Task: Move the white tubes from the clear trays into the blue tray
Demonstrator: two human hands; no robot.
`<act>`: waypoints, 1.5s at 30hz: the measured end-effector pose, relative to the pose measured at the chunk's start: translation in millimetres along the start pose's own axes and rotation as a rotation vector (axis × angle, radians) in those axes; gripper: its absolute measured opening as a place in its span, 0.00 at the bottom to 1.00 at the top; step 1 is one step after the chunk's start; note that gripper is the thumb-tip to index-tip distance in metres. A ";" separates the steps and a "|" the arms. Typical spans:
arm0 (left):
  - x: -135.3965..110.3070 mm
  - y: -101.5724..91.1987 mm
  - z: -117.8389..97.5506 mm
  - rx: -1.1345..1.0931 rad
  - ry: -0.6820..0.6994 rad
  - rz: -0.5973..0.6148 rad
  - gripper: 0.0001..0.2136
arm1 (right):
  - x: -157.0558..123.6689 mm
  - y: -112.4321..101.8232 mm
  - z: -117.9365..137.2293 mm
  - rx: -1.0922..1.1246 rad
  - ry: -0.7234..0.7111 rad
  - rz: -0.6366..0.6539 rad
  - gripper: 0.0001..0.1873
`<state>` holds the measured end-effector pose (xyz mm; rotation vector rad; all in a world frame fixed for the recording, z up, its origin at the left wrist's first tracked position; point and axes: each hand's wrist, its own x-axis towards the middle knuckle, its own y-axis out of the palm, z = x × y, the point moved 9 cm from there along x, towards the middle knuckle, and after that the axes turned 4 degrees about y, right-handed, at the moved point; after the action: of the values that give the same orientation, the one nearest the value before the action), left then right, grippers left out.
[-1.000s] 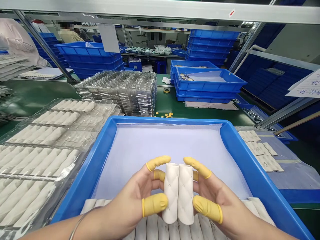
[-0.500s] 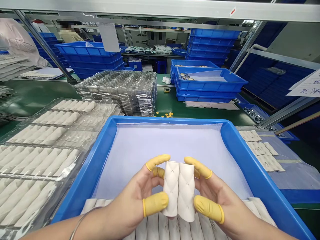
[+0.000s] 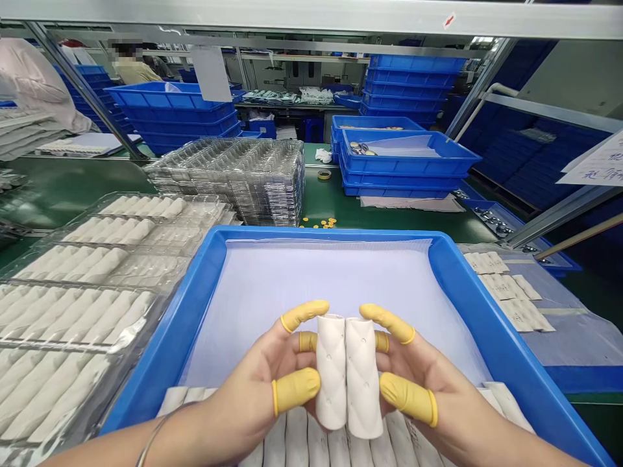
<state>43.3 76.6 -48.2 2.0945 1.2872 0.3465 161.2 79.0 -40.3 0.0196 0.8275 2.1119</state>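
From my end of the feed, both hands are up in front of the camera, and right now it's all about holding 2 white quilted tubes (image 3: 347,371) together. The left hand (image 3: 270,366) and right hand (image 3: 418,363) are closed around them from either side, fingers curled and gripping, with 3 yellow finger cots (image 3: 295,390) showing on each hand. The 2 tubes stand upright, side by side and touching, held above a white sheet (image 3: 272,292) lined inside a big blue tray (image 3: 321,235). They aren't resting on the sheet as far as I can tell. A row of similar tubes (image 3: 296,441) lies along the near edge of the view, partly hidden behind the hands. Off to the left there's a clear plastic tray (image 3: 168,275) with tubes lying in its slots, and past that a tall stack of clear trays (image 3: 228,175) sits on the green table (image 3: 331,204). If I were steering this, I'd say the next move calls for both hands to shift as 1 unit, with even pressure, since the tubes are only held together by that 2-sided grip.
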 end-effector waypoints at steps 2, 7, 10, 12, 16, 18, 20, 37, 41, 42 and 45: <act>0.1 -1.4 0.3 0.019 0.011 -0.016 0.24 | 0.3 -2.5 -1.3 -0.020 -0.004 -0.022 0.26; 0.3 -2.5 2.1 0.039 0.014 -0.017 0.26 | 1.3 -9.0 -3.3 -0.099 -0.046 -0.080 0.31; 0.4 -1.1 1.6 0.031 0.015 0.000 0.26 | 2.8 -7.9 -5.4 -0.074 -0.037 -0.061 0.31; 0.3 -0.1 0.8 0.017 0.021 0.012 0.25 | 3.9 -5.3 -6.0 -0.030 -0.020 -0.034 0.30; -0.3 0.9 0.3 -0.012 0.020 0.021 0.23 | 4.4 -3.6 -3.7 0.009 -0.006 -0.028 0.27; -0.5 0.4 0.7 -0.014 0.005 0.009 0.23 | 4.0 -4.3 -2.3 0.013 -0.015 -0.033 0.27; -0.2 -1.1 1.5 -0.003 -0.008 -0.014 0.23 | 3.9 -5.8 -2.8 0.005 -0.024 -0.042 0.26; -4.8 9.7 -19.5 0.614 0.288 0.043 0.21 | -1.1 5.4 15.3 -0.614 -0.333 -0.152 0.22; -7.8 25.2 -35.7 0.764 0.461 0.116 0.21 | -9.8 18.9 31.3 -0.831 -0.572 -0.133 0.28; -8.2 26.9 -37.4 0.773 0.472 0.120 0.21 | -10.8 20.2 32.1 -0.855 -0.589 -0.127 0.29; -8.3 28.0 -38.1 0.781 0.447 0.114 0.21 | -13.2 21.3 32.7 -0.907 -0.592 -0.125 0.30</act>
<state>38.8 75.5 -0.3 2.8631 1.7640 0.4224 164.1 78.4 0.8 0.1012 -0.4819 2.0158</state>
